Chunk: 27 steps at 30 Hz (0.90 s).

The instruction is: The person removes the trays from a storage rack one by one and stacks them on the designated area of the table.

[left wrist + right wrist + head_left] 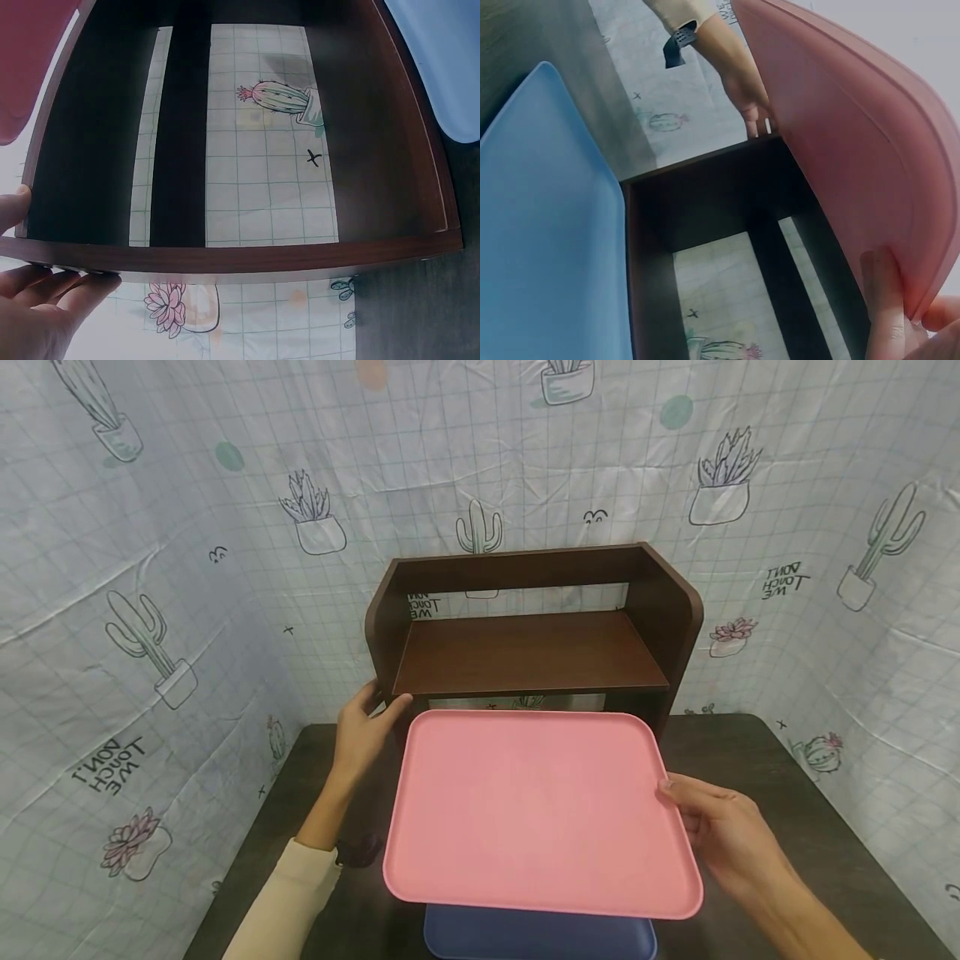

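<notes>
A pink tray [540,810] is held up in front of the dark brown wooden shelf [525,652], overlapping its lower part in the head view. My right hand [727,831] pinches the tray's right edge; in the right wrist view its fingers [885,300] lie against the tray's underside. At the shelf's left side panel [240,259], my left hand [363,727] grips with the thumb at the front edge and the other fingers along the outer face. Below the pink tray, a blue tray [540,935] lies on the table, partly hidden by it.
The shelf stands on a dark table [735,760]. Patterned cloth [225,527] with cactus drawings hangs behind and on both sides. A dark strap [678,45] sits at my left wrist.
</notes>
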Available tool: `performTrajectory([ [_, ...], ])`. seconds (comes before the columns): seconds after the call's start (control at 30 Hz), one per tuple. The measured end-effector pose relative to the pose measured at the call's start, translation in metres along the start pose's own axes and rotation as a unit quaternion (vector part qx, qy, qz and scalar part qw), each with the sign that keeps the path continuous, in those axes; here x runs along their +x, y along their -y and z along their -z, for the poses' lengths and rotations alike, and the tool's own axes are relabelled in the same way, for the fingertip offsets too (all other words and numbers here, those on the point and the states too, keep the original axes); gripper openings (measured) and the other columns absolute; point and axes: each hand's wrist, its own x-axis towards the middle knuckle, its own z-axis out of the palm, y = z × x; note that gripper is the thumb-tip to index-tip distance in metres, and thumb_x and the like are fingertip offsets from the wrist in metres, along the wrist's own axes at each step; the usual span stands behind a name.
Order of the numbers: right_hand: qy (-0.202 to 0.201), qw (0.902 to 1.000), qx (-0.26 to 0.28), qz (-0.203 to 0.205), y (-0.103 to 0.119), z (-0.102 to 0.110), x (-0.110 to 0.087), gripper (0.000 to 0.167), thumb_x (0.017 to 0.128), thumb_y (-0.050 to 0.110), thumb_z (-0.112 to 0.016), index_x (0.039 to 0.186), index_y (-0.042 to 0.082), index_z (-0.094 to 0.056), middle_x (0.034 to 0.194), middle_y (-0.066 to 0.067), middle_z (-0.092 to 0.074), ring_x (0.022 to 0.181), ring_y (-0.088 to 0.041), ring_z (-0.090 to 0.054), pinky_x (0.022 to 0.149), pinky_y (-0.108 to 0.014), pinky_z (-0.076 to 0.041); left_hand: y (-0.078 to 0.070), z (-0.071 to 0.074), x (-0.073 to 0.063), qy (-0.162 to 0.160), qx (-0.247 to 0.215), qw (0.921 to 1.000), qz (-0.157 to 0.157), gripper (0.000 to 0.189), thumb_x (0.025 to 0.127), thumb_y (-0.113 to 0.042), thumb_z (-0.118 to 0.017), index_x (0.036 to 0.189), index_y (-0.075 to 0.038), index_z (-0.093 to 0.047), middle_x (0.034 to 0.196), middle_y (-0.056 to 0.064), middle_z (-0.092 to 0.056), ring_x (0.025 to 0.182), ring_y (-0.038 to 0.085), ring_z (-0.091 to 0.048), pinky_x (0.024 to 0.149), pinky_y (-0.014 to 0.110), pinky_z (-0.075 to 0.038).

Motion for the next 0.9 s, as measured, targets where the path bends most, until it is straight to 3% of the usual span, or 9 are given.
performTrajectory([
  [0.43, -0.023, 0.9994, -0.013, -0.023, -0.017, 0.009, 0.000, 0.032, 0.110, 0.006, -0.055, 0.102, 0.020, -0.084, 0.091, 0.003, -0.082, 0.084, -0.008, -0.080, 0.075, -0.029, -0.065, 0.002, -0.001, 0.001, -0.004, -0.008, 0.9999, -0.004, 0.059, 0.096, -0.036, -0.082, 0.146, -0.010, -0.064, 0.150, 0.016, -0.064, 0.145, 0.032, -0.058, 0.119, 0.052, -0.048],
  [0.9, -0.058, 0.9964, -0.045, -0.043, -0.037, 0.015, 0.002, 0.025, 0.108, 0.009, -0.059, 0.102, 0.024, -0.079, 0.087, 0.004, -0.081, 0.079, -0.006, -0.077, 0.068, -0.026, -0.064, 0.002, -0.001, 0.001, -0.002, -0.008, 1.0000, -0.003, 0.060, 0.096, -0.036, -0.083, 0.146, -0.008, -0.064, 0.150, 0.017, -0.064, 0.145, 0.033, -0.058, 0.116, 0.053, -0.051],
])
